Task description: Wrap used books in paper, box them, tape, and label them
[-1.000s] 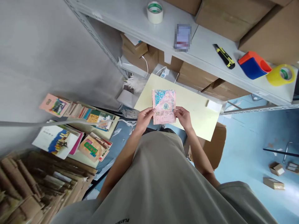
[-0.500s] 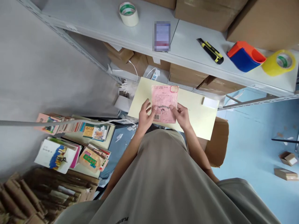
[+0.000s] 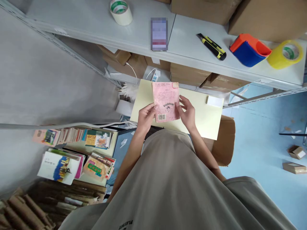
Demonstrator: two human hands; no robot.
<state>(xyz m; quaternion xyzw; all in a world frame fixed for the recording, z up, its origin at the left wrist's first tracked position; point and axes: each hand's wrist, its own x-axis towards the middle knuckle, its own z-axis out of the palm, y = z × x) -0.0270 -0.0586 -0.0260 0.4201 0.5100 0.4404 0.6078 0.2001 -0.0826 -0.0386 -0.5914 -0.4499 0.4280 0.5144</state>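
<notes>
A worn pink book [image 3: 167, 99] with a barcode low on its cover is held above a pale yellow tabletop [image 3: 201, 118]. My left hand [image 3: 146, 117] grips its lower left edge, thumb on the cover and fingers partly behind. At the right edge, my right hand [image 3: 187, 112] has its thumb against the cover, with the other fingers loosely spread beside the book. A small white block [image 3: 214, 101] lies on the tabletop to the right.
A grey shelf [image 3: 187, 38] ahead bears a white tape roll [image 3: 121, 13], a utility knife [image 3: 212, 47], an orange-and-blue tape dispenser [image 3: 250, 50] and a yellow tape roll [image 3: 285, 55]. Stacked books [image 3: 59, 166] stand at left, near a pale cable [image 3: 72, 126]. An open carton [image 3: 224, 140] sits right.
The book has shifted slightly left and tilted. My left fingers have closed on its edge, while my right fingers have loosened and spread. The view has moved a little.
</notes>
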